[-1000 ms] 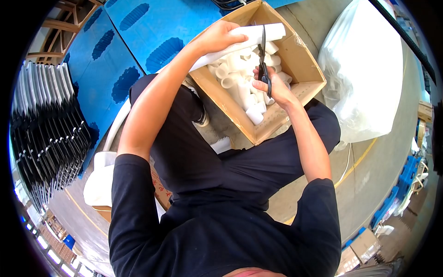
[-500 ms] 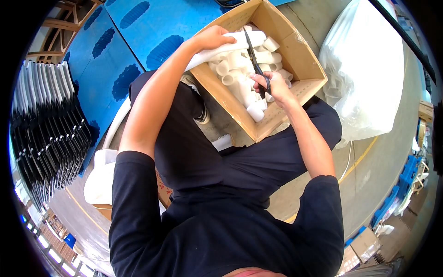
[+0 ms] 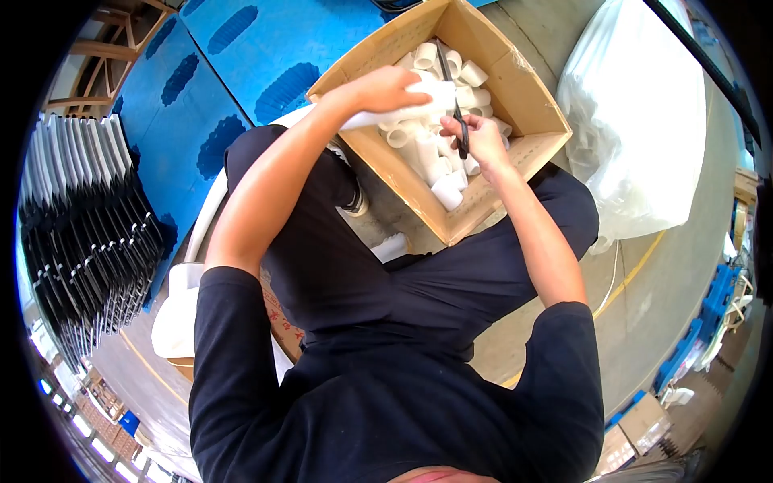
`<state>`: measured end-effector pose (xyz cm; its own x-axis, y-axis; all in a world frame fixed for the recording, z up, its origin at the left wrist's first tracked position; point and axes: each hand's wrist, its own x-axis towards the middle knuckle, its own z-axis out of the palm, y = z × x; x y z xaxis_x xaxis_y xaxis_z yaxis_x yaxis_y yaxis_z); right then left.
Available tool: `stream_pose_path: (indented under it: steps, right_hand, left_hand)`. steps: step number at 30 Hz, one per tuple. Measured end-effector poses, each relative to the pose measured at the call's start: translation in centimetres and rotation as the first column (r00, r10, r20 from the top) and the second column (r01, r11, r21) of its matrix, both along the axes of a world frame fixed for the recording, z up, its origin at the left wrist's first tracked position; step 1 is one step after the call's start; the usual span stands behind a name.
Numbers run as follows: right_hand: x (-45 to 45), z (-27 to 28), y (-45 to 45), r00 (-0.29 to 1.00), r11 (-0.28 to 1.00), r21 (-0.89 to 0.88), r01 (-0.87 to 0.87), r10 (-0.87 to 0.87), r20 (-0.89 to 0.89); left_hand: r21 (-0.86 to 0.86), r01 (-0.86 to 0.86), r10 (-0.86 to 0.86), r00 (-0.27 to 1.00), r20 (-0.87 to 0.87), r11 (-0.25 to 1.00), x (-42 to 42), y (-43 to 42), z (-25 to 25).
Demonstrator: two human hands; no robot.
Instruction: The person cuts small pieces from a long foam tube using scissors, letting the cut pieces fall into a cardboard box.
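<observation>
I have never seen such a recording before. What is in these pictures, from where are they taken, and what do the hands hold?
There is no robot here: these are a person's own two bare hands. All the pictures come from one camera worn on the head, looking forward and down, so the person's arms and legs also show. The left hand holds a long white tube over an open cardboard box. The right hand holds black scissors beside the tube's end. Short white tube pieces lie loosely in the box. To the left is a blue surface; to the right, a large item in whitish plastic, whose contents I cannot tell.
</observation>
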<state>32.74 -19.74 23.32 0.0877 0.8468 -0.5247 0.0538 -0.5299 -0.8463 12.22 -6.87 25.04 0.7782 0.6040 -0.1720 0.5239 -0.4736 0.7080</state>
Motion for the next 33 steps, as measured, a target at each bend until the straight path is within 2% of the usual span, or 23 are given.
stream_pose_path:
  steps: [1, 2, 4, 5, 7, 11, 13, 14, 16, 20, 23, 26, 28, 29, 31, 33]
  right_hand:
    - [0.3, -0.1, 0.3, 1.0, 1.0, 0.009, 0.002, -0.002, 0.008]
    - [0.5, -0.3, 0.5, 1.0, 1.0, 0.008, 0.007, -0.007, 0.008]
    - [0.5, -0.5, 0.5, 0.996, 0.992, 0.102, 0.069, -0.064, -0.055]
    - [0.4, -0.2, 0.6, 0.982, 0.984, 0.113, 0.135, -0.119, -0.144]
    - [0.4, 0.2, 0.6, 0.981, 0.98, 0.14, 0.141, -0.12, -0.152]
    - [0.6, 0.2, 0.8, 0.974, 0.969, 0.192, 0.157, -0.119, -0.191]
    - [0.7, 0.2, 1.0, 0.964, 0.958, 0.222, 0.184, -0.132, -0.23]
    - [0.6, 0.2, 1.0, 0.952, 0.944, 0.251, 0.213, -0.143, -0.27]
    - [0.6, 0.2, 1.2, 0.946, 0.941, 0.245, 0.232, -0.161, -0.28]
    - [0.5, 0.5, 1.4, 0.927, 0.925, 0.236, 0.299, -0.222, -0.303]
    - [0.5, 0.7, 1.7, 0.93, 0.912, 0.242, 0.333, -0.275, -0.242]
    - [0.7, 0.7, 2.1, 0.927, 0.896, 0.259, 0.361, -0.315, -0.201]
    - [0.8, 0.7, 2.5, 0.927, 0.891, 0.268, 0.366, -0.325, -0.187]
    - [0.8, 0.7, 2.6, 0.928, 0.887, 0.279, 0.368, -0.331, -0.171]
    - [0.8, 1.0, 2.8, 0.924, 0.877, 0.298, 0.377, -0.335, -0.184]
    - [0.6, 1.3, 3.0, 0.922, 0.867, 0.318, 0.383, -0.334, -0.199]
  left_hand:
    - [0.044, 0.057, -0.058, 0.998, 0.023, 0.997, 0.3, -1.0, 0.2]
    - [0.056, 0.026, -0.029, 0.998, 0.048, 0.998, 0.6, -1.8, -0.2]
    - [-0.093, 0.045, -0.049, 0.998, -0.041, 0.995, 0.5, -1.2, 0.4]
    - [-0.093, 0.046, -0.05, 0.998, -0.04, 0.995, 0.5, -1.2, 0.6]
    - [-0.181, 0.055, -0.055, 0.998, 0.005, 0.982, 0.4, -1.2, 1.0]
    - [-0.153, 0.026, -0.031, 0.999, -0.03, 0.988, 0.4, -1.9, 1.8]
    - [0.062, 0.115, -0.11, 0.991, -0.078, 0.991, 0.2, -2.3, 2.1]
    - [0.062, 0.113, -0.108, 0.991, -0.079, 0.992, 0.3, -2.3, 1.9]
    - [0.171, 0.073, -0.074, 0.997, 0.001, 0.983, 0.5, -2.6, 1.7]
    - [0.189, 0.029, -0.013, 0.996, -0.085, 0.982, 1.0, -3.3, 1.8]
    - [0.282, -0.018, 0.019, 1.0, -0.001, 0.959, 1.3, -3.6, 1.9]
    - [0.215, -0.088, 0.092, 0.996, -0.008, 0.973, 1.4, -3.2, 2.9]
    - [-0.134, -0.22, 0.234, 0.967, 0.1, 0.966, 1.1, -1.9, 3.4]
    - [-0.133, -0.217, 0.231, 0.968, 0.099, 0.967, 0.8, -1.3, 2.9]
    - [-0.182, -0.114, 0.152, 0.966, 0.211, 0.977, 0.0, -0.3, 2.3]
    - [-0.222, -0.104, 0.138, 0.98, 0.144, 0.969, -0.5, 0.2, 2.1]
